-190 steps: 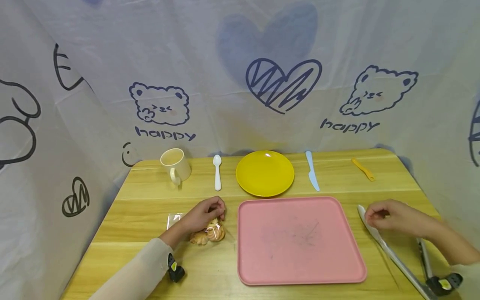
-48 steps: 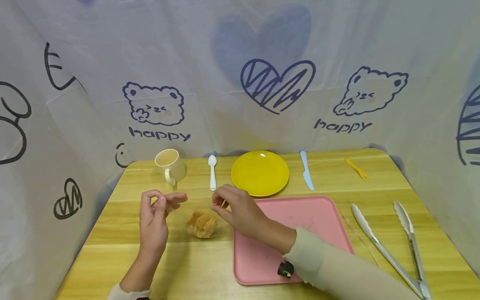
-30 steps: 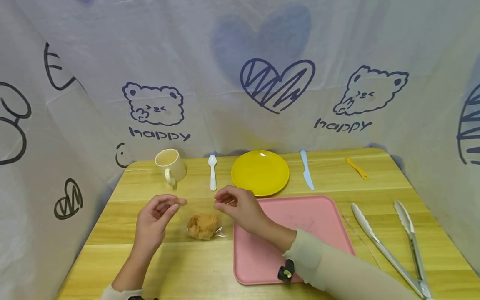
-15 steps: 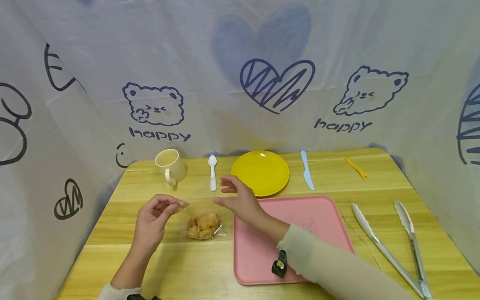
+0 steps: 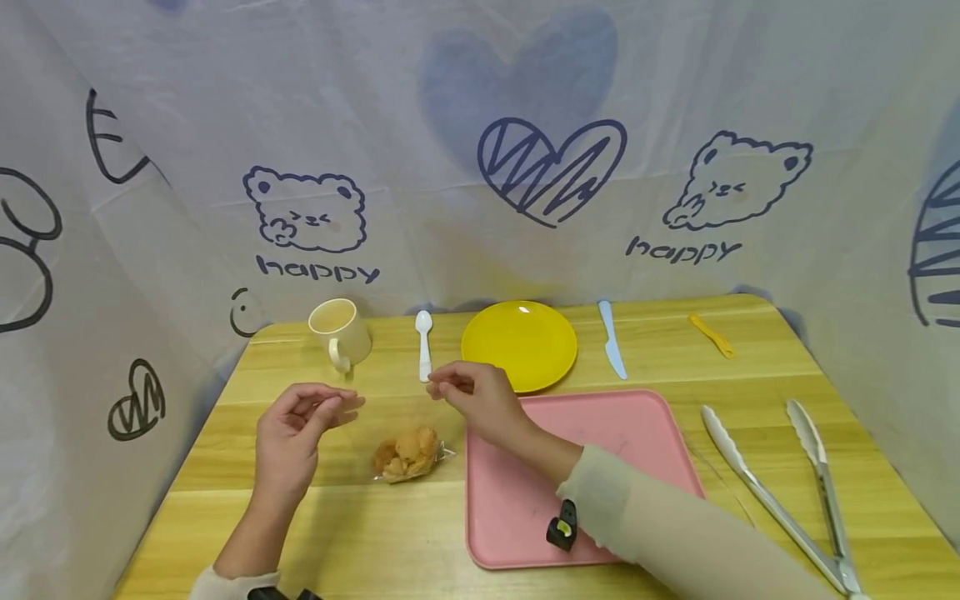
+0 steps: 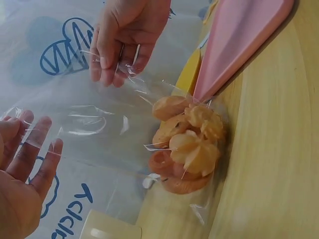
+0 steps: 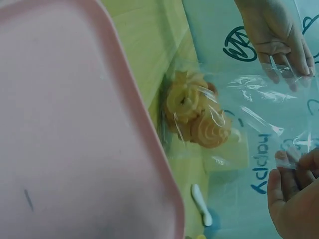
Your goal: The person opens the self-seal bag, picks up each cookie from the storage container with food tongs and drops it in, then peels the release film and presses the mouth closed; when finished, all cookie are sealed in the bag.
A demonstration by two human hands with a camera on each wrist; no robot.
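A clear plastic bag [image 6: 124, 124] stands on the table with several golden piped cookies [image 5: 408, 452] at its bottom. My left hand [image 5: 288, 437] pinches one side of the bag's upper edge between thumb and fingers. Opposite it, my right hand [image 5: 487, 408] pinches the other side, with its forearm above the pink tray [image 5: 585, 492]. In the left wrist view, the film stretches between the left fingers [image 6: 37, 132] and the right hand [image 6: 132, 37]. The bag's rim is hard to make out in the head view.
Along the back stand a cream mug [image 5: 347, 335], a white spoon [image 5: 423, 346], a yellow plate [image 5: 519, 342], a blue knife [image 5: 612, 342] and a small orange utensil [image 5: 711, 335]. Metal tongs [image 5: 776, 500] lie spread at the right, beside a thin strand [image 5: 723, 479].
My right hand has come from beside the tongs to the bag, which lay flat under my left hand. Its fingers spread half a second ago and now pinch the film again.
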